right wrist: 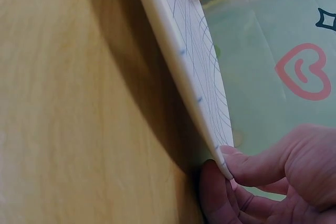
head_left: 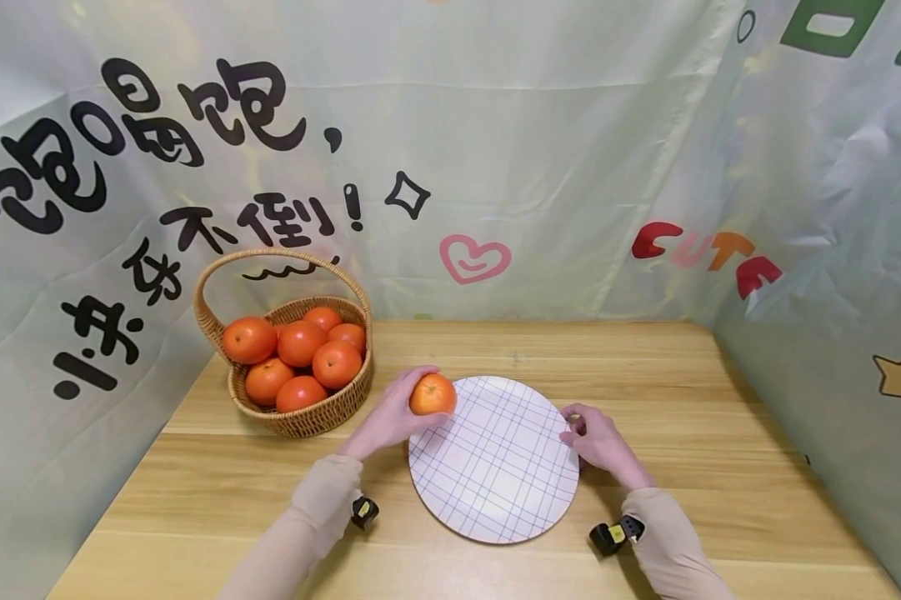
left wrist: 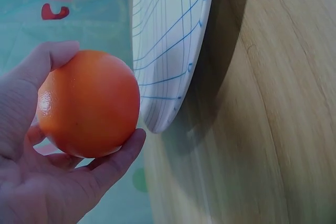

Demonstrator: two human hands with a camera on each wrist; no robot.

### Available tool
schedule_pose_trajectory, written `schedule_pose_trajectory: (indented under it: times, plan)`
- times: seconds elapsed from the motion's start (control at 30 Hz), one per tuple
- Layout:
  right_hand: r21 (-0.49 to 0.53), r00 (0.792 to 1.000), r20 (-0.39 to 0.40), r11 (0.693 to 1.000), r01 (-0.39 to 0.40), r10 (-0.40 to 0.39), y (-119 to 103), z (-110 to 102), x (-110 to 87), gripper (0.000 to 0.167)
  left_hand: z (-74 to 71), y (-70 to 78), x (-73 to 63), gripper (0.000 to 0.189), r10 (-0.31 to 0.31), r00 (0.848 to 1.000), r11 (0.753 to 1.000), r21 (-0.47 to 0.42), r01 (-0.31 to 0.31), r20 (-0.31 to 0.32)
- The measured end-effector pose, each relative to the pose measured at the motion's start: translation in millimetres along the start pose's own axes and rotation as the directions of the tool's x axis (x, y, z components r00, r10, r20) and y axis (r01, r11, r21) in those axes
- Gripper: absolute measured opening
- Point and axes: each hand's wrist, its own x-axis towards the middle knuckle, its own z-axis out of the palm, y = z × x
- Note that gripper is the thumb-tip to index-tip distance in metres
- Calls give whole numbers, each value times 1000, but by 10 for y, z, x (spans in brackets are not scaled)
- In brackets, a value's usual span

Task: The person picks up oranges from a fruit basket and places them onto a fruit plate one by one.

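Observation:
My left hand (head_left: pixel 396 412) grips a round orange (head_left: pixel 432 394) at the upper left rim of the plate. In the left wrist view the thumb and fingers curl round the orange (left wrist: pixel 92 103), which is apart from the table. A white plate with blue check lines (head_left: pixel 495 467) lies in the middle of the wooden table. My right hand (head_left: pixel 600 440) pinches the plate's right rim; in the right wrist view the thumb is on top of the rim and fingers (right wrist: pixel 215 192) are beneath it.
Left of the plate stands a wicker basket (head_left: pixel 307 423) with a tall handle, filled with several oranges (head_left: pixel 302 343). The wooden table (head_left: pixel 645 358) runs back to a printed curtain (head_left: pixel 555 167), which also hangs along both sides.

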Motion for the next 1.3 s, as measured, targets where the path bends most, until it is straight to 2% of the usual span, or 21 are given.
schedule_pose_trajectory:
  times: [0.47, 0.67, 1.07, 1.3]
  plan:
    - [-11, 1000, -6, 1000, 2, -2, 6, 10, 0, 34, 132, 32, 65, 74, -47, 994, 998, -26, 49, 95]
    - [-18, 1000, -5, 1000, -1, 1, -11, 6, -6, 34, 198, 11, 101, 73, -21, 992, 999, -31, 26, 125]
    - [-28, 1000, -8, 1000, -6, 6, -19, 2, -7, 34, 281, 31, 163, 76, -43, 992, 998, -38, 48, 122]
    - [-29, 1000, 1, 999, -15, 15, -22, 0, -16, 35, 326, 46, 191, 77, -31, 992, 998, -59, 38, 122]
